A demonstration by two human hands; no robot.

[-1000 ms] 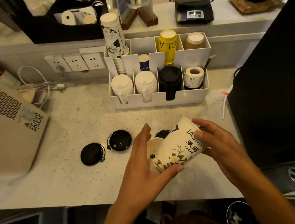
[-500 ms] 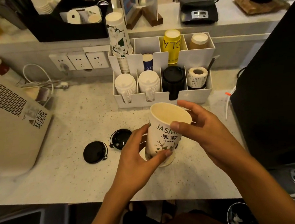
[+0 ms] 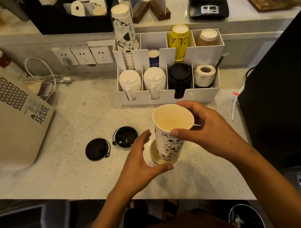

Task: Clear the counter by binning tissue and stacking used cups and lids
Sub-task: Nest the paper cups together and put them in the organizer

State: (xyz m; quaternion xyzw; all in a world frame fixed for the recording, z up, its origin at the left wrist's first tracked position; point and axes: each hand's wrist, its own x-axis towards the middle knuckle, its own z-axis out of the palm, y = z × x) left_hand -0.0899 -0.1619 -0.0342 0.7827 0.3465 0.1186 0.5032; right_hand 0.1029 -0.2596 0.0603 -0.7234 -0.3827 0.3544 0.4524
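Right hand point(image 3: 207, 132) closed around rim of printed paper cup point(image 3: 170, 141), thumb on near side, fingers wrapped behind. Cup upright, mouth up, long axis near vertical, base seated inside a second cup point(image 3: 156, 157) with only its rim showing. Left hand point(image 3: 141, 161) half open, curled around that lower cup, thumb tip at near rim; contact unclear. Stack on tabletop point(image 3: 78, 173) between both hands. Two black lids point(image 3: 97, 149) point(image 3: 125, 136) lying flat just left of left hand.
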